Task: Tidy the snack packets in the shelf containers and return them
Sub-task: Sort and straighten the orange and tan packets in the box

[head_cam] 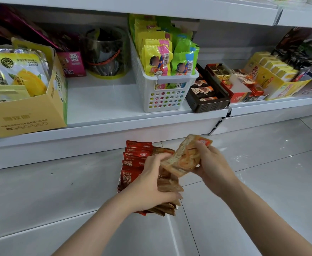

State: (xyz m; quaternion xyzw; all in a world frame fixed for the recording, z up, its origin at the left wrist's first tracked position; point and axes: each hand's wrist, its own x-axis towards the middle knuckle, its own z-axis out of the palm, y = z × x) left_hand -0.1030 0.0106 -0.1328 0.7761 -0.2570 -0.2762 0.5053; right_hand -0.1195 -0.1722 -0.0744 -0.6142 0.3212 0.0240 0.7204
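Step in hand, as I read it: sorting tan packets into line inside the container on the floor. To do it well, keep red and tan rows separate, slot the lifted packet upright with its face matching the rest, and press the stack flat so nothing sticks up before the container goes back in the shelf gap.

Left to right. Yellow cardboard box of mango pouches (27, 100) on the white metal shelf (103, 100), then a bare gap, then a white perforated plastic basket of yellow and green packets (165, 85).

Below, on the tiled floor (262, 163): row of glossy red foil snack packets (135, 159) stands upright along the left of the container, which is mostly hidden. Left hand (151, 183) comes in from bottom left, palm down, fingers curled over the stacked tan packets (170, 186), thumb low near the front, gripping them. Fingertips touch the lower edge of the lifted packet.

Right hand (209, 164) enters from bottom right, wrist bent inward, thumb and fingers pinching a flat tan-and-orange plastic snack packet (185, 157), tilted, raised just above the tan row.
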